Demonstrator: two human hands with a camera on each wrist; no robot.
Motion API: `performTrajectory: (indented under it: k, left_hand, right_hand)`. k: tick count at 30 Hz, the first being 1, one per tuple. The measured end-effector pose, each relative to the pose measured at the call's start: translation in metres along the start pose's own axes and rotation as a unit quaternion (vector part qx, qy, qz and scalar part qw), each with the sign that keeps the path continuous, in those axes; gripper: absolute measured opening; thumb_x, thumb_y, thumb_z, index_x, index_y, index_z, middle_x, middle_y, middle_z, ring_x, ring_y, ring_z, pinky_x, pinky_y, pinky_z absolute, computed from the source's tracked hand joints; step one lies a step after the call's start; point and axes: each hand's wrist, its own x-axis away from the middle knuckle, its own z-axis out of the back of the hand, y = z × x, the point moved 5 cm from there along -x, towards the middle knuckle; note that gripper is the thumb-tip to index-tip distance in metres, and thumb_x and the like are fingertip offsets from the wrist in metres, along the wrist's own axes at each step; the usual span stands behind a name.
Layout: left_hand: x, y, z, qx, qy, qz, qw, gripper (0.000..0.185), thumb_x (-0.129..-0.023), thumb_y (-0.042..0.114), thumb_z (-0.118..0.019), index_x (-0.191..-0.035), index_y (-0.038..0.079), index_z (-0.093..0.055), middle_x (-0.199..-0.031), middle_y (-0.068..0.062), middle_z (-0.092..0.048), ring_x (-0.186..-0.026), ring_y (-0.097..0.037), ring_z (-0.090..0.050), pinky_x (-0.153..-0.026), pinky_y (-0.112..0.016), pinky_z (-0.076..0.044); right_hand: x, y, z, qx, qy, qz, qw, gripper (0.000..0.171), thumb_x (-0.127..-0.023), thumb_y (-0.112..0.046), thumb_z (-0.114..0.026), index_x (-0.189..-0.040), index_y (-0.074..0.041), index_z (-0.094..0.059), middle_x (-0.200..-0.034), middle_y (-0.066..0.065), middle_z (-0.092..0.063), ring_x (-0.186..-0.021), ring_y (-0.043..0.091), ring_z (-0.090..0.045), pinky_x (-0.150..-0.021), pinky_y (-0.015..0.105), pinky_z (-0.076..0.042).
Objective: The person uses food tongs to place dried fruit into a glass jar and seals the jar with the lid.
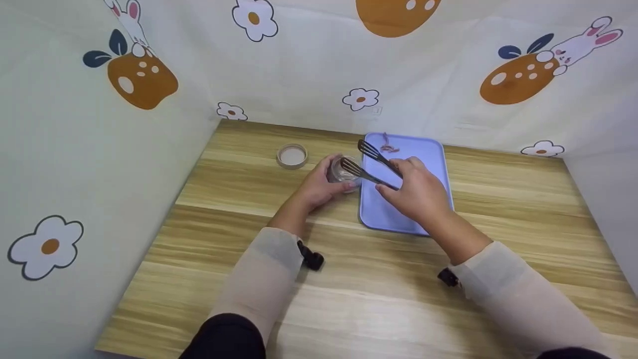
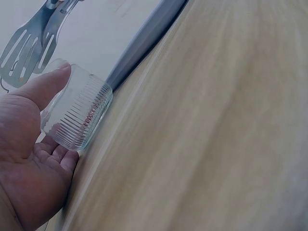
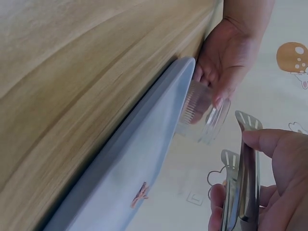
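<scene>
jar lid point(image 1: 292, 156), wooden table point(image 1: 379, 279), patterned backdrop point(image 1: 309, 65)

We see bare wooden table point(image 1: 498, 199) at 3 o'clock of the lilac plastic tray point(image 1: 428, 149); the round lid point(image 1: 292, 156) stands at 9 o'clock.
</scene>
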Motion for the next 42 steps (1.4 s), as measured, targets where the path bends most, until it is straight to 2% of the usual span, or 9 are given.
performTrajectory:
  k: [10,22,28,35,42]
  left_hand:
    - [-0.001,-0.003,0.0,0.024,-0.005,-0.007,0.9997,0.095,-0.082,0.034,-0.095,-0.161,0.026,-0.044,-0.166,-0.003,-0.05,-0.156,-0.025,-0.042,-0.134,-0.04,-0.028]
    - [0.0,-0.001,0.001,0.017,-0.006,0.004,0.9998,0.094,-0.084,0.032,-0.094,-0.162,0.026,-0.042,-0.168,-0.005,-0.046,-0.158,-0.028,-0.041,-0.134,-0.043,-0.028]
    - [0.001,-0.001,0.001,0.021,-0.008,0.0,0.9997,0.094,-0.083,0.032,-0.094,-0.162,0.026,-0.043,-0.168,-0.004,-0.046,-0.157,-0.027,-0.041,-0.133,-0.042,-0.029]
    - [0.0,-0.001,0.001,0.018,-0.011,-0.003,0.9998,0.094,-0.083,0.035,-0.094,-0.162,0.027,-0.043,-0.167,-0.003,-0.047,-0.159,-0.024,-0.039,-0.135,-0.041,-0.026]
    - [0.0,0.0,-0.001,0.008,-0.007,0.0,0.9999,0.095,-0.082,0.036,-0.094,-0.161,0.03,-0.043,-0.168,-0.003,-0.046,-0.159,-0.026,-0.039,-0.135,-0.043,-0.026]
  right_hand:
    - [-0.01,0.022,0.008,0.014,0.003,-0.037,0.999,0.075,-0.093,-0.049,-0.077,-0.153,-0.009,-0.056,-0.134,0.017,-0.062,-0.108,0.033,-0.062,-0.091,0.056,-0.054]
    - [-0.03,0.07,0.01,0.028,-0.029,-0.102,0.994,0.081,-0.096,-0.049,-0.074,-0.158,-0.003,-0.048,-0.145,0.025,-0.056,-0.117,0.039,-0.059,-0.103,0.063,-0.051]
    - [-0.041,0.087,0.007,0.038,-0.05,-0.123,0.99,0.083,-0.097,-0.048,-0.072,-0.158,0.002,-0.046,-0.157,0.031,-0.049,-0.133,0.047,-0.057,-0.114,0.067,-0.046]
    - [-0.049,0.092,0.005,0.053,-0.054,-0.125,0.989,0.075,-0.099,-0.046,-0.068,-0.152,0.005,-0.051,-0.144,0.03,-0.056,-0.124,0.046,-0.059,-0.108,0.066,-0.049]
    - [-0.053,0.089,-0.001,0.057,-0.065,-0.128,0.988,0.067,-0.102,-0.042,-0.067,-0.147,0.005,-0.053,-0.141,0.028,-0.057,-0.116,0.043,-0.06,-0.105,0.064,-0.051]
